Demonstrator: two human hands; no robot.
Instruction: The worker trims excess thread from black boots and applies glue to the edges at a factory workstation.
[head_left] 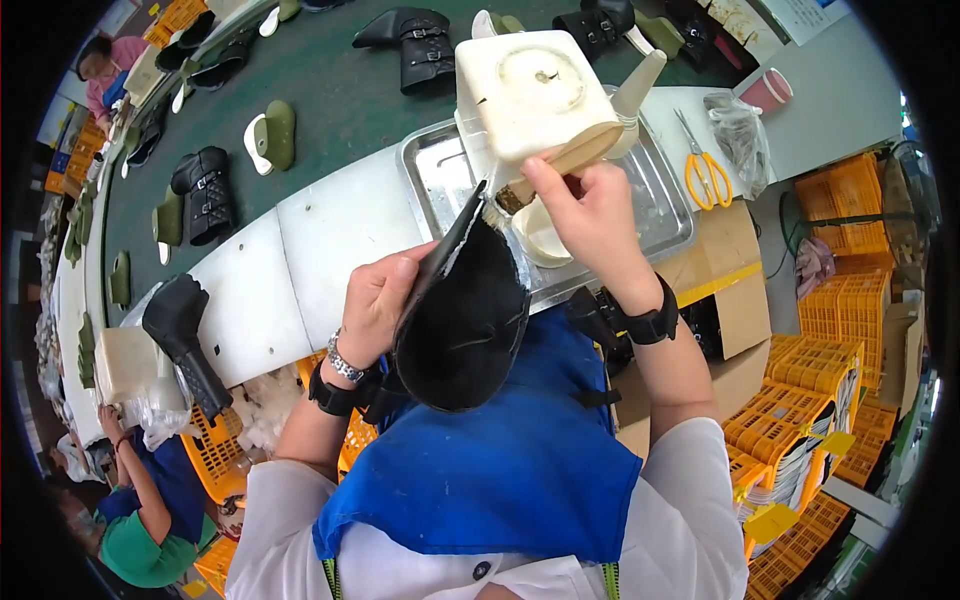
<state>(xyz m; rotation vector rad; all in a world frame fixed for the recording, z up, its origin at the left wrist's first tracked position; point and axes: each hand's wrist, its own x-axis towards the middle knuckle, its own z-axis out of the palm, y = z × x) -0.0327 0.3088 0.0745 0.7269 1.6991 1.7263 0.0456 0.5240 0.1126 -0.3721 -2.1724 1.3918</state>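
Observation:
My left hand (385, 290) is closed on the edge of a black boot (460, 340), whose wide shaft opening tilts up toward me. Between the thumb and fingers of my right hand (590, 210) is a flat wooden-handled brush (590, 148). Its pale bristles touch the boot's upper rim, where a whitish line runs along the inside edge. Just beyond the brush, a cream plastic container (540, 80) sits on a metal tray (684, 225). A round cream dish (541, 243) in the tray is partly hidden behind my right hand.
Yellow-handled scissors (707, 180), a clear plastic bag (738, 140) and a pink cup (768, 92) lie right of the tray. Black boots (205, 195) and green insole-like pieces (275, 135) rest on the green belt (330, 90). Orange crates (800, 400) stand right; a co-worker (150, 520) sits left.

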